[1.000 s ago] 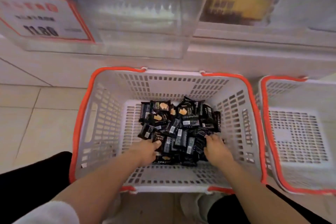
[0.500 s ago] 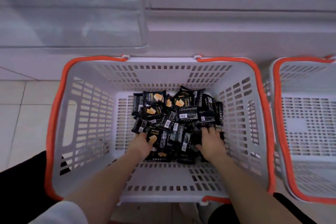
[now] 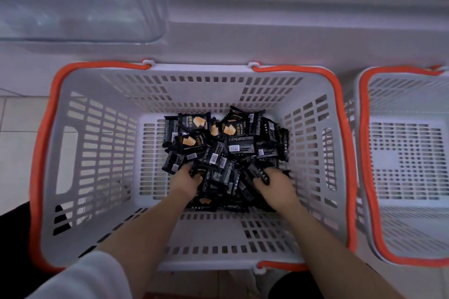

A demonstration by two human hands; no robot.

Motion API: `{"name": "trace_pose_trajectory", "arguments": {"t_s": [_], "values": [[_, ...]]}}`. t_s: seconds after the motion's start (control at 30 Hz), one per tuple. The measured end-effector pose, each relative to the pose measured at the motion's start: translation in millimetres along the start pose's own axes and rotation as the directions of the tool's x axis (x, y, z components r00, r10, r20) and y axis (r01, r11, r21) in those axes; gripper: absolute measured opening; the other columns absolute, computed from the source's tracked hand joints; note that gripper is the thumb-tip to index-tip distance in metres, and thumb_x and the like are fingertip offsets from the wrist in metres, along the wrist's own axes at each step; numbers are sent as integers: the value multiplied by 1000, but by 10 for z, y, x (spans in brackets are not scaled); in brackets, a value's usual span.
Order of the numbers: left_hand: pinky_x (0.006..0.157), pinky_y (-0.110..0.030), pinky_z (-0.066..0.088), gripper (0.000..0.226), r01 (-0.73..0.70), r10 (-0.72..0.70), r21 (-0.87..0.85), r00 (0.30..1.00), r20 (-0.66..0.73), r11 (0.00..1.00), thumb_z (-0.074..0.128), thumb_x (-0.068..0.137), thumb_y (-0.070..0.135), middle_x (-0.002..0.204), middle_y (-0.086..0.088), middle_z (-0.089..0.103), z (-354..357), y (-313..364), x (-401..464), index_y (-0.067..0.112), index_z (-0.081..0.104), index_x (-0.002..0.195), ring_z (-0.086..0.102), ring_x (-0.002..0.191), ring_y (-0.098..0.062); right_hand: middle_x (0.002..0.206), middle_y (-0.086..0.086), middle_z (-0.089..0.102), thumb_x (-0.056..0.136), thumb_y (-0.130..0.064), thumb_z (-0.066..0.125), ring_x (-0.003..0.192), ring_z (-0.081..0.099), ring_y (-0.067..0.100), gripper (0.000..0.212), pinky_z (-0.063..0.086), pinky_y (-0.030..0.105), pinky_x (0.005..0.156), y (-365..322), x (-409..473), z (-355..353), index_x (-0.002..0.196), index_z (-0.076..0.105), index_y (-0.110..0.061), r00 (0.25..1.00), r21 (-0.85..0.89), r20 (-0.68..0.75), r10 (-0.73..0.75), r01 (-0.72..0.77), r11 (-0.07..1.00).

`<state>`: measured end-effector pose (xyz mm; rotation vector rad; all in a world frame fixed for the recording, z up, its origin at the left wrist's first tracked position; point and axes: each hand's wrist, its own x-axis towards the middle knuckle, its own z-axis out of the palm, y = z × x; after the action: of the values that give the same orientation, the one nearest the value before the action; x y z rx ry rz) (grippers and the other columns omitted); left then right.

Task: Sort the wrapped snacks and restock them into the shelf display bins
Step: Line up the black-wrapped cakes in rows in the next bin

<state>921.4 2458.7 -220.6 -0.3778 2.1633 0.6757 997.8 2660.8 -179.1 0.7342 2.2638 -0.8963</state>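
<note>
Both hands sit low in the basket [image 3: 73, 201], and I cannot see all the fingertips: they are buried among the snack packets [image 3: 226, 150]. The left hand [image 3: 185, 181] has fingers curled around a black packet [image 3: 201, 172] at the near-left edge of the pile. The right hand [image 3: 275, 188] pinches another dark packet [image 3: 260, 173] just ahead of its knuckles; how many packets it holds I cannot tell.

The pile lies ahead of both hands, between them and the far wall of the basket. Packets are glossy black film, rectangular, some face up showing an orange-yellow wedge picture, others showing white barcode labels. Small print is too blurred to read fully.

The basket is grey-white plastic with slotted walls and floor and an orange rim. A second basket [image 3: 371, 177] of the same kind stands to the right of the right hand, cut off by the frame edge. Beyond the hands, upper left, a clear plastic bin [image 3: 80, 2] shows only glare; its contents are unreadable. A white sleeve [image 3: 80, 277] covers the left upper arm.
</note>
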Motion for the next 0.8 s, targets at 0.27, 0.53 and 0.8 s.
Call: {"name": "trace_pose_trajectory", "arguments": {"t_s": [0.27,0.53,0.8], "values": [[60,-24,38,15,-106,109,-261,994,-5,960,51,94,21,90,-1,61,-278,-39,-262,9,54,103,58,79,-16,120,10,61,90,-16,59,107,60,27,31,52,40,86,-199,-249,-181,121,55,-12,967,843,192,169,-251,475],[74,-28,50,13,14,167,-695,967,192,719,51,93,14,95,-4,67,-427,285,-745,15,62,101,61,85,-18,115,4,60,90,-15,58,100,58,20,28,50,32,82,-693,-649,-3,117,60,-11,839,-70,-405,-363,368,927],[85,-36,50,24,11,330,-847,918,219,531,50,93,9,105,-5,70,-447,245,-993,15,61,113,66,97,-18,149,3,33,96,-34,45,136,27,22,45,23,40,113,-789,-866,89,141,38,-33,861,-61,-250,-442,442,895]]}}
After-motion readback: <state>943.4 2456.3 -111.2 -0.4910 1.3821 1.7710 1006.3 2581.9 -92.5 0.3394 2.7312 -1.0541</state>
